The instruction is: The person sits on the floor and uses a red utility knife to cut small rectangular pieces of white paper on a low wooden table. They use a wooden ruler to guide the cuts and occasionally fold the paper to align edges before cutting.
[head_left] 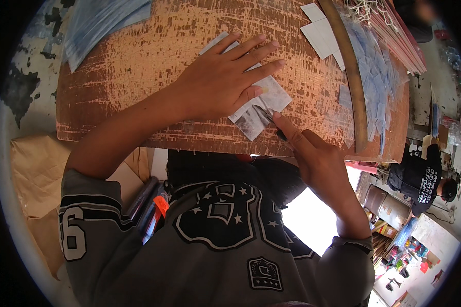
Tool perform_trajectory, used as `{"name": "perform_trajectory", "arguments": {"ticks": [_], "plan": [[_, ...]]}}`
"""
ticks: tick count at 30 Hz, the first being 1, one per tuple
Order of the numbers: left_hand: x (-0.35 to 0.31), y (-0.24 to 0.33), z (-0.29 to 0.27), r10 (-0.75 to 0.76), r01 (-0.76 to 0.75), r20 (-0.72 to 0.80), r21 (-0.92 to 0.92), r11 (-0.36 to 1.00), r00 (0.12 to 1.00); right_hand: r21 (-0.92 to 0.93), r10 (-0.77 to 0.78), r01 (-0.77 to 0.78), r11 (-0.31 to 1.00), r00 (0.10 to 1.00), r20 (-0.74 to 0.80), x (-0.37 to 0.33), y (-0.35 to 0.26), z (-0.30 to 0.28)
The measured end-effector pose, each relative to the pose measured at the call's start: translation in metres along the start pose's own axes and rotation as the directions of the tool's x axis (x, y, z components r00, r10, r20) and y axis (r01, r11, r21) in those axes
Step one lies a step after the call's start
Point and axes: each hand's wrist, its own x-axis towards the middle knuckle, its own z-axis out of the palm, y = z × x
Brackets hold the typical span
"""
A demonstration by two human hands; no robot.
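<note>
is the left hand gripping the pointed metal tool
No, the right hand grips the tool; the left hand lies spread over a pale sheet.

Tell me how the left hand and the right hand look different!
The left hand is flat with fingers spread; the right hand is partly curled, its index finger stretched out. The left hand presses on pale material, while the right hand holds a pointed tool against it. Both hands are bare.

Crumpled brown paper (33,176) lies near the scuffed wooden surface (143,64); far right, a black-capped person (422,175) is near pale cylinders (395,210), perhaps metal.
</note>
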Motion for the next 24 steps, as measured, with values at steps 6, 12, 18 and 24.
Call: {"name": "perform_trajectory", "arguments": {"ticks": [6,12,18,24], "plan": [[-0.0007,-0.0001,-0.0010,-0.003,0.002,0.015,0.010,1.000,1.000,-0.010,0.006,-0.006,1.000,1.000,0.017,0.0004,-0.0060,-0.0059],[0.0004,0.0002,-0.0014,0.001,-0.001,0.009,0.010,1.000,1.000,0.008,0.015,-0.015,1.000,1.000,0.018,0.0011,-0.0046,-0.0061],[-0.0004,-0.0003,-0.0012,0.000,0.000,0.007,0.006,1.000,1.000,0.025,0.003,-0.003,1.000,1.000,0.024,0.0025,-0.0027,-0.0057],[-0.0002,-0.0006,0.0004,0.000,0.000,0.004,0.006,1.000,1.000,0.038,0.006,-0.007,0.999,0.999,0.038,0.0036,-0.0030,-0.0074]]}}
